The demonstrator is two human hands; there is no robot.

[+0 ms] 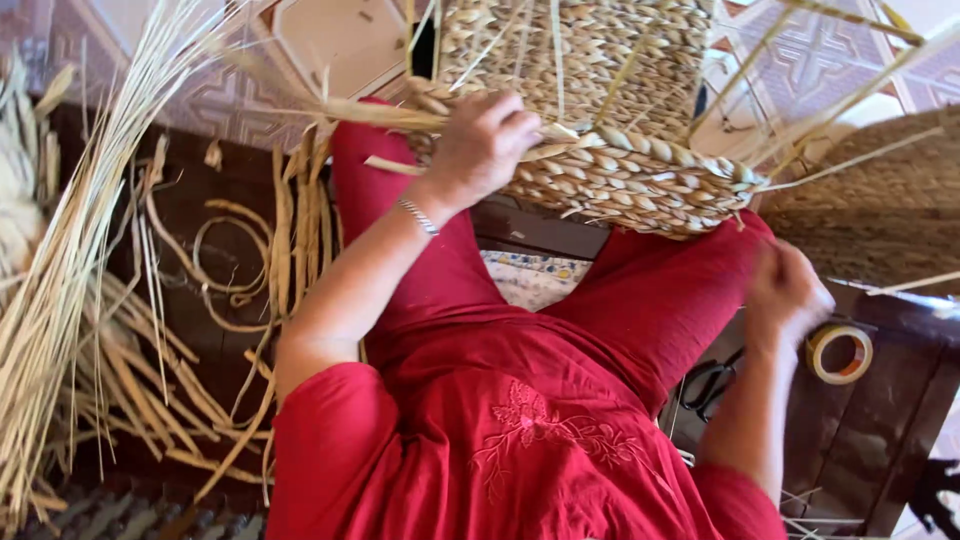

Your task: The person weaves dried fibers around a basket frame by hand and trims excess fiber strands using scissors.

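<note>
Head view. A half-woven basket [600,130] of braided straw rests on my knees at the far centre of the scene, its braided rim turned toward me and loose straw ends sticking out from it on all sides. My left hand [480,145] lies on the left end of that rim, the fingers curled over the braid in a closed grip; a metal bracelet [418,216] sits on the wrist. My right hand [785,292] is near the right end of the rim, just below the basket, and is blurred; it looks loosely closed, but I cannot tell what, if anything, its grip holds. Left: a bundle of long straw stalks [70,270] fans out over a dark floor. Right: a roll of tape [840,353] lies flat, with black scissors [712,382] just left of it, beside my red-clothed leg [650,310].
</note>
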